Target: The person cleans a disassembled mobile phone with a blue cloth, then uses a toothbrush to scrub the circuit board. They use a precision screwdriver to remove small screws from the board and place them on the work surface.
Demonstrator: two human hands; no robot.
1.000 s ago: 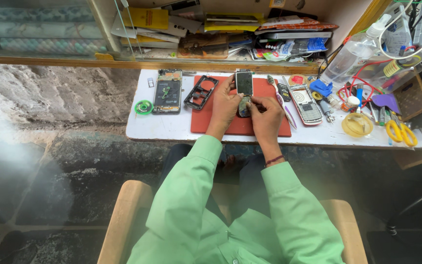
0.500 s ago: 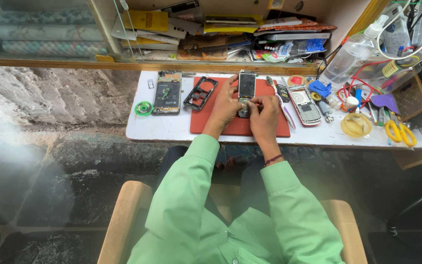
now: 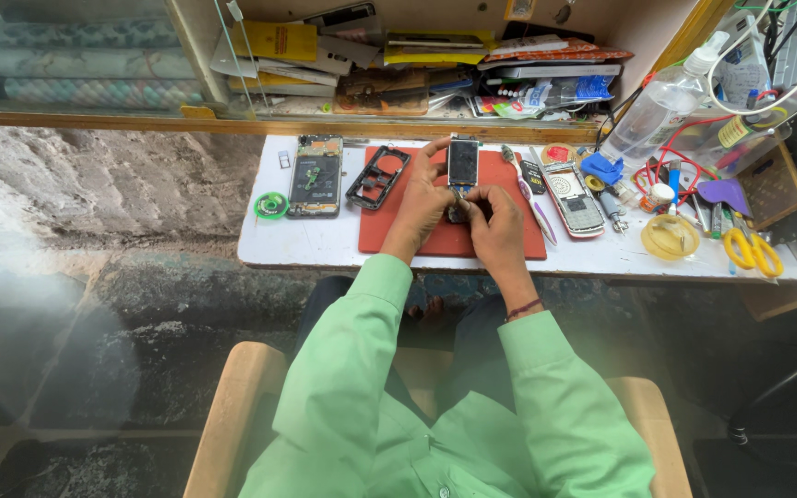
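Small phone (image 3: 463, 162): lying on red mat (image 3: 509, 242), mid white surface (image 3: 325, 247); both hands working on its lower end. L hand (image 3: 424, 195) fingers gripping phone's left edge; R hand (image 3: 495, 219) fingers pinching at its base, tool unclear. Left of mat: black frame (image 3: 377, 177), opened phone (image 3: 314, 175), green tape roll (image 3: 270, 205); right: keypad phone (image 3: 575, 196), yellow scissors (image 3: 754, 251).

Phone (image 3: 463, 162) on mat (image 3: 509, 235); frame (image 3: 377, 177) left, keypad handset (image 3: 572, 198) right.

The lower part of the small phone (image 3: 462, 166) is hidden behind both hands. The right hand's (image 3: 495, 226) fingers (image 3: 472, 205) pinch something too small to tell.
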